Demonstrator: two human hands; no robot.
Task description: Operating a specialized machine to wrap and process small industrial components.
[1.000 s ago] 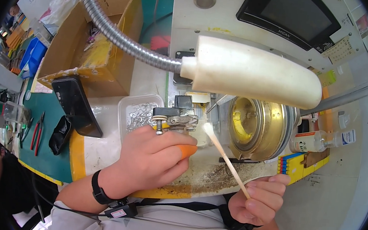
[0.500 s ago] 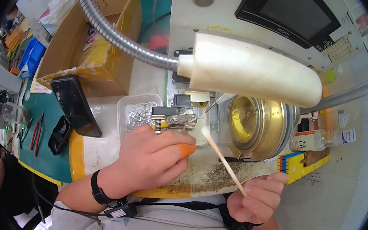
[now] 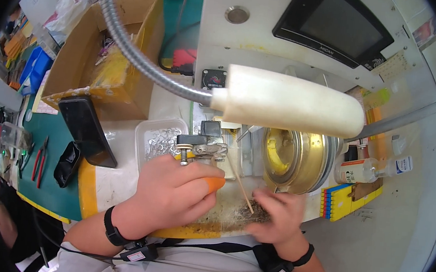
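Note:
My left hand [image 3: 178, 192], with orange tape round one finger, is closed, fingers curled just below a small metal clamp fixture [image 3: 209, 148] with a black block and a spring. Anything between its fingertips is hidden. A cotton swab [image 3: 239, 182] lies slanted on the worktop to the right of that hand, its upper end beside the fixture. Close to the swab's lower end, my right hand [image 3: 281, 215] is slightly blurred, with fingers and thumb apart and nothing visibly gripped. A round brass-coloured machine part [image 3: 286, 158] stands beyond the right hand.
A white lamp head [image 3: 292, 102] on a flexible metal neck hangs over the fixture. Left are a clear tray of small metal pieces [image 3: 160, 140], a propped phone [image 3: 88, 130], a cardboard box [image 3: 129, 75] and red-handled pliers [image 3: 40, 163]. Right are bottles [image 3: 356, 171] and a yellow block [image 3: 345, 202].
My right hand has moved left and opened, letting go of the cotton swab, which now lies by the fixture. My left hand stays at the fixture. The whole view has shifted slightly.

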